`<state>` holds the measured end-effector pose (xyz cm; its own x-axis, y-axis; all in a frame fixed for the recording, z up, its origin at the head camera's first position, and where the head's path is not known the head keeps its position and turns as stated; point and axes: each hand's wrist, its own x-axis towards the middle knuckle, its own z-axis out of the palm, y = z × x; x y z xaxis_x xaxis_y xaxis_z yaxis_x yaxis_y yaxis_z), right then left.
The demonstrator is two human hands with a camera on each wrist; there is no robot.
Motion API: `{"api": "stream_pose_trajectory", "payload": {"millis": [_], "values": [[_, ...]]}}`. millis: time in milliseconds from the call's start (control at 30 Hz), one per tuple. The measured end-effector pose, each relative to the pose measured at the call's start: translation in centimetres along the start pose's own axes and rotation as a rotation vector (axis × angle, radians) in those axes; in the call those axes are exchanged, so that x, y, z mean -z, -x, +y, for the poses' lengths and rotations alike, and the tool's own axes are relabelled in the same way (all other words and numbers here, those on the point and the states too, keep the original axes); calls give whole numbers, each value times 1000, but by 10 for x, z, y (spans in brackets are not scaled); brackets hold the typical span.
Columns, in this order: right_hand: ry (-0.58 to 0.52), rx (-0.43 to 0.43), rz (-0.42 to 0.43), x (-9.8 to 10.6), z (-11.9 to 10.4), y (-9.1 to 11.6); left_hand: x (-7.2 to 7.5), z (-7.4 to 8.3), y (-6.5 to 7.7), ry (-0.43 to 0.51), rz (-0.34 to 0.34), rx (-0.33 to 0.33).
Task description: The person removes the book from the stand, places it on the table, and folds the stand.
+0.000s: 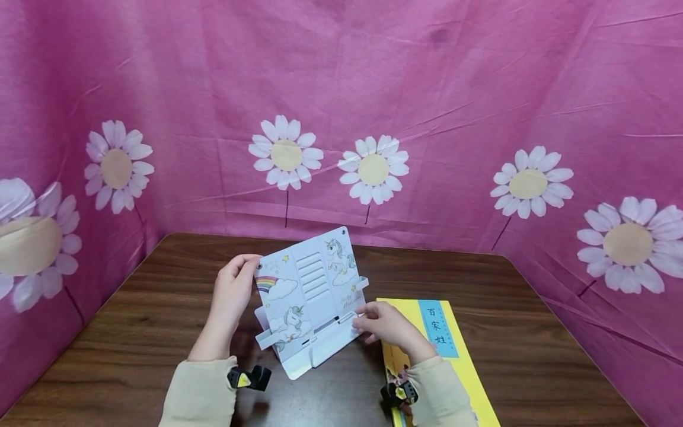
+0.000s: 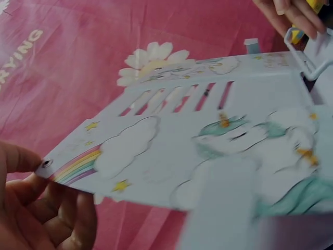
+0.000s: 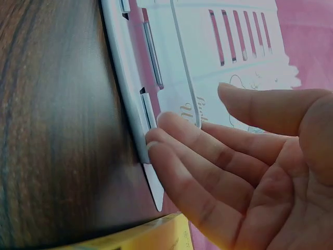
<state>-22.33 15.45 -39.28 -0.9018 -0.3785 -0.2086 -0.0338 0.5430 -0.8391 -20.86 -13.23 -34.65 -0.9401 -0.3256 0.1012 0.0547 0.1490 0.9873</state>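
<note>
A white book stand (image 1: 320,296) printed with unicorns, clouds and a rainbow stands tilted above the wooden table. Its upper left corner is pinched between the thumb and fingers of my left hand (image 1: 233,290); the left wrist view shows this grip at the corner rivet. My right hand (image 1: 386,323) is at the stand's lower right, by the bottom ledge. In the right wrist view its fingers (image 3: 208,172) reach out loosely to the ledge and a thin wire holder (image 3: 186,67), with the thumb apart. Whether the fingertips press on the ledge, I cannot tell.
A yellow book (image 1: 464,373) with a blue title panel lies on the brown wooden table (image 1: 176,284), partly under my right forearm. Behind the table hangs a pink cloth (image 1: 453,77) with white daisies.
</note>
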Motion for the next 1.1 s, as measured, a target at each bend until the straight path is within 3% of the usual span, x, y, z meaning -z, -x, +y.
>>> {"api": "stream_pose_trajectory", "payload": {"millis": [233, 533, 767, 1100], "values": [[-30, -4, 17, 0, 4, -5, 7, 6, 3, -93, -89, 6], [-39, -18, 47, -1, 3, -6, 5, 8, 5, -214, -93, -50], [-50, 17, 74, -3, 8, -9, 5, 14, 11, -371, -126, -134], [-13, 18, 102, -6, 11, -13, 5, 23, 18, -400, -213, -149]]}}
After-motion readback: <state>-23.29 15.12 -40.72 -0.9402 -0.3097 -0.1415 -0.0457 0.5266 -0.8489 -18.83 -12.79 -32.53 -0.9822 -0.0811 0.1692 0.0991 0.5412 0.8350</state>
